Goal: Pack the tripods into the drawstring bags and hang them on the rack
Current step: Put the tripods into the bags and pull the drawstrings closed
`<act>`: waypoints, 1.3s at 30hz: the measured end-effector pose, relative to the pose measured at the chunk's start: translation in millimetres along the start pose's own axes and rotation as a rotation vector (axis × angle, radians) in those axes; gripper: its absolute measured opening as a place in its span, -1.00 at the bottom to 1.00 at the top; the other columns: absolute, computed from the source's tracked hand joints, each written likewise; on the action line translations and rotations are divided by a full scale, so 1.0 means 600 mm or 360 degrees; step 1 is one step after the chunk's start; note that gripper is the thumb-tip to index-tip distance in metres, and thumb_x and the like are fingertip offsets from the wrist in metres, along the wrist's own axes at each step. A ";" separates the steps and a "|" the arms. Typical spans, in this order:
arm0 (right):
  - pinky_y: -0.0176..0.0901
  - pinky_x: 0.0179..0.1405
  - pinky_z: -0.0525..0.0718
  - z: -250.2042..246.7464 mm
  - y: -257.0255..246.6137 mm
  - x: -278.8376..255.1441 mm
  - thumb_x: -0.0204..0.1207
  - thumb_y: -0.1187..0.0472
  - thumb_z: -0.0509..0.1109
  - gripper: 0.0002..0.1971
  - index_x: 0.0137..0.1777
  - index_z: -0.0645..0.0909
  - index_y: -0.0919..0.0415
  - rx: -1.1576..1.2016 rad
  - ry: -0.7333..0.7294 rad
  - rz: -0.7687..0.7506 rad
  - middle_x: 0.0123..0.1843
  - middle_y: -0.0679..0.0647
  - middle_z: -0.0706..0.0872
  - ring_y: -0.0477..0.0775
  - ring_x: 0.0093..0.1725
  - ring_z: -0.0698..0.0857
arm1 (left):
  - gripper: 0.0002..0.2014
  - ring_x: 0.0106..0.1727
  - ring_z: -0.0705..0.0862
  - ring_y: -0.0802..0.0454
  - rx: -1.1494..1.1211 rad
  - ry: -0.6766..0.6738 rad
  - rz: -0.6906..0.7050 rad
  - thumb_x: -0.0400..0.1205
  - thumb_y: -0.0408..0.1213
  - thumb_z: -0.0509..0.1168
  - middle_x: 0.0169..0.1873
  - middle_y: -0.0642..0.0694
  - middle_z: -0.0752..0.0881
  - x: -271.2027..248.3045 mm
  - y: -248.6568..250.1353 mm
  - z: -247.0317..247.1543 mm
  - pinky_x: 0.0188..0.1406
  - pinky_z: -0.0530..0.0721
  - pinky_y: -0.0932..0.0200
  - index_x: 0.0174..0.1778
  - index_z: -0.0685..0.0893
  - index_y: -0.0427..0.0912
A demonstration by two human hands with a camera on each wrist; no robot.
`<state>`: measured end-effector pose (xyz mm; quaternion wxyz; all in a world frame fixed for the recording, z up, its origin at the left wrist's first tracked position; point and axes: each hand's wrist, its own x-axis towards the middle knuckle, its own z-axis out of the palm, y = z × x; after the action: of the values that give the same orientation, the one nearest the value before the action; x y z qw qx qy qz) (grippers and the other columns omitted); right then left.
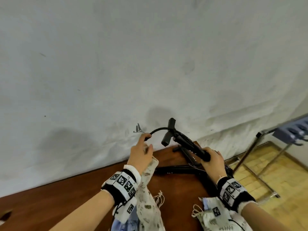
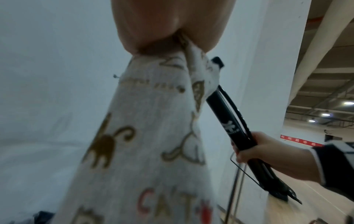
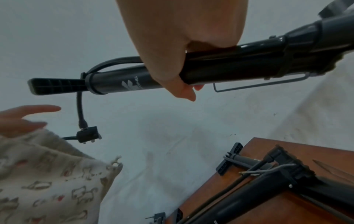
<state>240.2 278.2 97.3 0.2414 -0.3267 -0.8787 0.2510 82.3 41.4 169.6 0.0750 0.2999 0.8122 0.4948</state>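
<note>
Gripping tripod (image 1: pixel 191 145) right hand (image 1: pixel 213 161), left hand (image 1: pixel 141 154) pinching bag (image 1: pixel 148 179)

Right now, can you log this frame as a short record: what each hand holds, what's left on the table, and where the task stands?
left hand: grips a cat-print drawstring bag; fingertips touch the hose end
right hand: grips the black tube of a tripod with a T-handle, raised above the table
table: brown wooden top; more black tripods lie on its far right corner
other bags: printed fabric near the front edge
rack: metal frame on the right
task stage: held tripod not yet in the bag
</note>
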 end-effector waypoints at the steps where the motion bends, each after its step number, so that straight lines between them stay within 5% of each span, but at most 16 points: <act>1: 0.06 0.35 0.43 -0.010 -0.003 -0.004 0.34 0.38 0.47 -0.72 -0.14 0.59 -0.04 0.0018 -0.0005 0.0001 -0.31 -0.13 0.70 0.09 -0.17 0.69 | -0.50 -0.62 0.49 0.14 0.0064 0.0003 0.0030 0.65 -0.30 0.19 -0.65 0.02 0.50 0.007 0.006 -0.010 -0.39 0.63 0.30 0.39 0.32 0.37; 4: 0.09 0.08 0.63 -0.033 -0.007 -0.021 0.33 0.29 0.52 -0.77 -0.19 0.61 -0.07 0.0129 -0.0040 0.0030 -0.36 -0.16 0.68 0.01 -0.20 0.65 | -0.33 -0.55 0.51 0.07 0.0361 -0.0253 0.0029 0.69 -0.22 0.18 -0.59 -0.03 0.51 0.022 0.019 -0.020 -0.27 0.69 0.18 0.54 0.00 0.48; 8: 0.00 -0.10 0.67 -0.047 -0.030 -0.049 0.32 0.34 0.50 -0.71 -0.15 0.59 -0.10 0.0232 -0.0143 -0.0001 -0.31 -0.10 0.71 0.04 -0.19 0.69 | -0.66 -0.23 0.69 -0.10 0.0517 -0.0469 -0.0025 0.69 -0.21 0.15 -0.14 -0.17 0.74 0.011 0.027 0.005 -0.18 0.65 0.09 0.40 0.47 0.08; 11: -0.13 -0.07 0.60 -0.049 -0.066 -0.068 0.39 0.20 0.54 -0.74 -0.01 0.56 -0.04 0.0278 -0.0273 -0.0011 -0.17 -0.07 0.73 0.01 -0.10 0.70 | -0.71 -0.36 0.58 -0.03 0.0328 -0.0559 -0.0151 0.68 -0.10 0.21 -0.18 -0.14 0.70 -0.011 0.038 0.033 -0.29 0.66 0.06 0.29 0.52 -0.09; 13: -0.18 -0.12 0.58 -0.049 -0.090 -0.076 0.45 0.05 0.52 -0.74 0.06 0.55 -0.02 0.0298 -0.0397 -0.0088 -0.10 -0.10 0.73 -0.05 -0.09 0.69 | -0.63 -0.38 0.60 -0.05 0.0205 -0.0663 -0.0162 0.69 -0.08 0.21 -0.31 -0.03 0.59 -0.017 0.050 0.044 -0.46 0.55 0.29 0.40 0.44 -0.06; 15: -0.15 -0.12 0.60 -0.050 -0.113 -0.079 0.49 -0.01 0.47 -0.74 0.10 0.53 0.00 0.0299 -0.0485 -0.0170 -0.07 -0.11 0.72 -0.07 -0.08 0.69 | -0.74 -0.41 0.58 0.05 0.0037 -0.0703 -0.0191 0.68 -0.20 0.25 -0.40 0.02 0.49 -0.023 0.065 0.044 -0.52 0.48 0.46 0.27 0.48 -0.11; 17: -0.03 -0.03 0.67 -0.048 -0.128 -0.080 0.49 -0.05 0.45 -0.69 0.14 0.51 0.04 0.0412 -0.0541 -0.0172 -0.03 -0.05 0.72 -0.04 -0.05 0.70 | -0.87 -0.42 0.49 0.19 -0.0056 -0.0782 -0.0184 0.66 -0.34 0.27 -0.42 0.03 0.47 -0.029 0.083 0.039 -0.50 0.44 0.54 0.09 0.51 -0.11; 20: 0.05 0.10 0.71 -0.044 -0.139 -0.089 0.51 -0.05 0.45 -0.59 0.25 0.46 0.11 0.0732 -0.0622 -0.0170 0.10 0.05 0.71 -0.05 0.08 0.71 | -0.82 -0.24 0.51 0.04 -0.0084 -0.0993 -0.0187 0.61 -0.44 0.29 -0.34 -0.09 0.53 -0.035 0.098 0.037 -0.33 0.47 0.49 -0.16 0.49 -0.06; 22: -0.07 0.12 0.71 -0.045 -0.146 -0.097 0.56 0.06 0.44 -0.60 0.31 0.41 0.09 0.0857 -0.0660 -0.0161 0.18 0.07 0.71 -0.11 0.13 0.71 | -0.91 -0.11 0.56 -0.05 -0.0148 -0.1047 -0.0217 0.55 -0.39 0.36 -0.23 -0.21 0.59 -0.035 0.102 0.034 -0.06 0.58 0.29 -0.09 0.61 -0.29; 24: -0.04 0.05 0.72 -0.045 -0.153 -0.104 0.56 0.15 0.44 -0.61 0.31 0.38 0.04 0.0936 -0.0658 -0.0136 0.18 0.13 0.71 -0.05 0.10 0.73 | -0.72 -0.01 0.65 -0.09 -0.0171 -0.1036 -0.0215 0.52 -0.32 0.40 -0.09 -0.25 0.68 -0.037 0.099 0.030 0.20 0.62 0.03 0.07 0.65 -0.40; 29: -0.11 -0.30 0.64 -0.037 -0.170 -0.107 0.43 0.45 0.43 -0.43 0.35 0.30 0.08 0.1134 -0.0546 -0.0034 0.00 0.19 0.67 0.02 -0.21 0.67 | -0.72 0.11 0.69 -0.10 -0.0155 -0.0987 -0.0224 0.58 -0.44 0.32 0.01 -0.27 0.73 -0.038 0.094 0.032 0.28 0.61 -0.01 0.21 0.65 -0.34; 31: -0.11 -0.32 0.63 -0.038 -0.176 -0.104 0.40 0.54 0.39 -0.34 0.41 0.31 0.00 0.1155 -0.0582 -0.0050 -0.09 0.01 0.67 -0.08 -0.26 0.67 | -0.73 0.06 0.71 -0.06 -0.0182 -0.0987 -0.0252 0.60 -0.45 0.32 -0.02 -0.25 0.74 -0.038 0.086 0.035 0.20 0.67 0.15 0.21 0.64 -0.39; 34: -0.29 -0.37 0.57 -0.039 -0.178 -0.100 0.40 0.57 0.40 -0.51 0.24 0.48 0.12 0.1053 -0.0685 -0.0063 -0.19 0.01 0.65 -0.27 -0.38 0.63 | -0.71 -0.11 0.62 0.17 -0.0134 -0.1016 -0.0234 0.62 -0.50 0.28 -0.08 -0.12 0.66 -0.038 0.090 0.034 -0.12 0.60 0.50 0.26 0.59 -0.45; 39: -0.40 -0.06 0.58 -0.041 -0.190 -0.103 0.39 0.46 0.49 -0.56 0.15 0.54 -0.01 0.0995 -0.0564 -0.0103 0.06 0.07 0.70 -0.09 0.01 0.68 | -0.52 0.28 0.55 -0.10 -0.0172 -0.1081 -0.0196 0.56 -0.49 0.36 0.22 -0.27 0.61 -0.040 0.098 0.024 0.36 0.49 0.08 0.42 0.47 -0.40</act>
<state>244.2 167.0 168.0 0.1813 -0.1606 -0.7975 0.5525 132.0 58.1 208.0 0.3863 0.3933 0.7301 0.4037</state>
